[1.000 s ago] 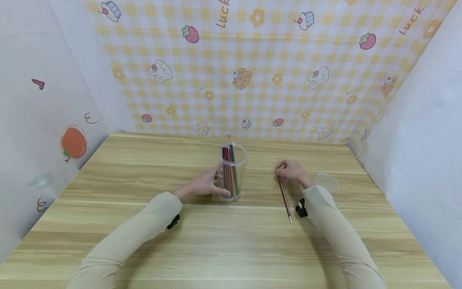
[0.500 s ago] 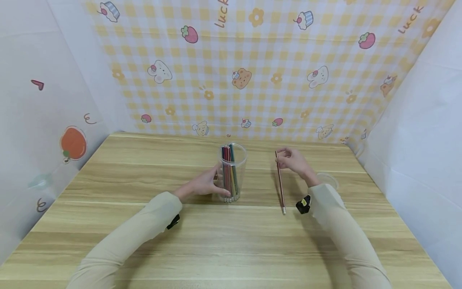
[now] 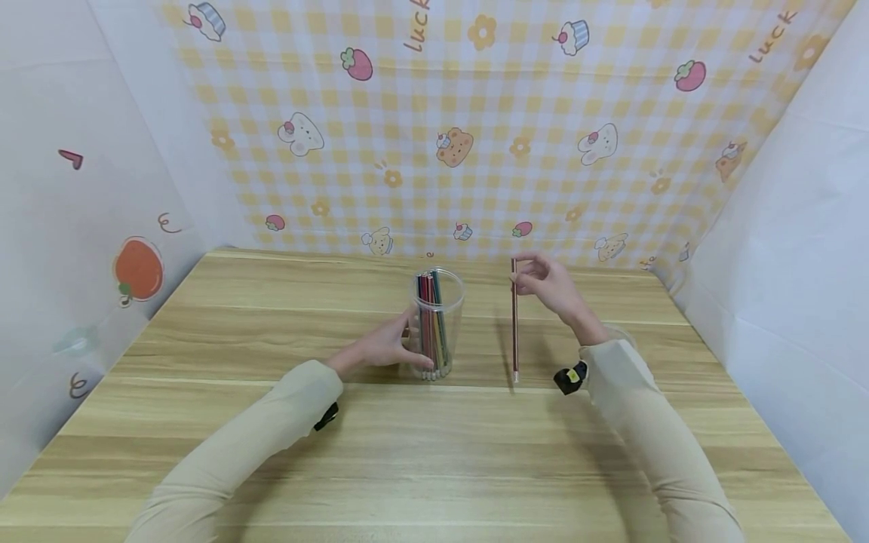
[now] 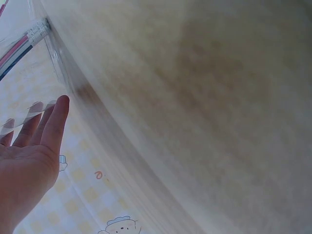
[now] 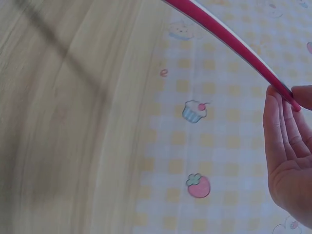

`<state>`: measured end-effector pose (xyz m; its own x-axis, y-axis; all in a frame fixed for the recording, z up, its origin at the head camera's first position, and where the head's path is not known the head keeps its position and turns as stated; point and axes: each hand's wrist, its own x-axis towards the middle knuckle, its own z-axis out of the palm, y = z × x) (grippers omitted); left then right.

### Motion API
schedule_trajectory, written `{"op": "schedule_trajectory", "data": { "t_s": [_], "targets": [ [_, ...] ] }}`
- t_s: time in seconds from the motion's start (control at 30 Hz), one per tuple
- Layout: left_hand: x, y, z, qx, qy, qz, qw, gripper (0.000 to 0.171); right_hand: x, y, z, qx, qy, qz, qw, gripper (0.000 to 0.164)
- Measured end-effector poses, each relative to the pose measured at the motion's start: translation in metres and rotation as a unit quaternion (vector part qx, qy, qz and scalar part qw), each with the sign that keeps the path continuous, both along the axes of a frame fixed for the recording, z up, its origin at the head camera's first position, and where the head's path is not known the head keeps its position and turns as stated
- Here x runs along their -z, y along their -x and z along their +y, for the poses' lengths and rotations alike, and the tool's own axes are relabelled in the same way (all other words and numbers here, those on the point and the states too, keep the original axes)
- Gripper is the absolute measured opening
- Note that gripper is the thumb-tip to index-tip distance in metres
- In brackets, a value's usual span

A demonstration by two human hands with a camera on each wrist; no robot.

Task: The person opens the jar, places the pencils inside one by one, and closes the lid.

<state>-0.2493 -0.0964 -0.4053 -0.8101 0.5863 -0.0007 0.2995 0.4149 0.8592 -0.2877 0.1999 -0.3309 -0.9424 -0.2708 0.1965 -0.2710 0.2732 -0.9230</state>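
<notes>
A clear plastic cup [image 3: 456, 324] stands upright on the table, with several colored pencils [image 3: 428, 317] leaning inside it. My left hand [image 3: 387, 343] holds the cup low from the left, thumb in front and fingers behind. In the left wrist view, fingers [image 4: 54, 122] of that hand are seen beside the cup wall. To the right of the cup, my right hand [image 3: 546, 285] pinches a dark red pencil [image 3: 514, 332] near its top end. This pencil hangs nearly vertical, pale tip down. In the right wrist view the pencil [image 5: 229, 39] looks bright red between thumb and fingertips.
A clear round lid [image 3: 619, 333] lies on the wooden table [image 3: 434, 467], partly hidden behind the right forearm. A yellow checked cloth backdrop [image 3: 380, 98] rises at the table's far edge. White cloth sides [image 3: 787, 249] flank the table.
My right hand has moved away from me and slightly left, lifting the pencil and swinging it from slanted to nearly vertical. The left hand and the cup have stayed still.
</notes>
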Motion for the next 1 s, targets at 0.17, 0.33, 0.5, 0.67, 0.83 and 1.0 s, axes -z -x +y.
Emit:
{"op": "schedule_trajectory", "data": {
  "t_s": [0.17, 0.33, 0.5, 0.67, 0.83, 1.0],
  "targets": [
    [0.0, 0.0, 0.0, -0.001, 0.003, 0.002, 1.0, 0.109, -0.01, -0.005, -0.006, -0.003, 0.008, 0.011, 1.0, 0.034],
    [0.0, 0.0, 0.0, -0.003, 0.006, 0.002, 1.0, 0.111, -0.019, -0.01, -0.012, -0.006, 0.011, 0.025, 1.0, 0.035],
    [0.0, 0.0, 0.0, -0.002, 0.009, 0.01, 0.9999, 0.109, -0.029, -0.015, -0.016, -0.008, 0.009, 0.035, 0.999, 0.036],
    [0.0, -0.001, 0.0, -0.002, 0.007, 0.01, 0.9999, 0.109, -0.038, -0.017, -0.02, -0.009, 0.017, 0.041, 0.999, 0.036],
    [-0.001, -0.001, 0.0, -0.003, 0.0, 0.002, 1.0, 0.11, -0.049, -0.02, -0.023, -0.007, 0.037, 0.047, 0.998, 0.032],
    [-0.001, -0.001, 0.0, -0.003, -0.004, -0.003, 1.0, 0.111, -0.061, -0.022, -0.026, -0.008, 0.058, 0.068, 0.996, 0.029]
  ]
}}
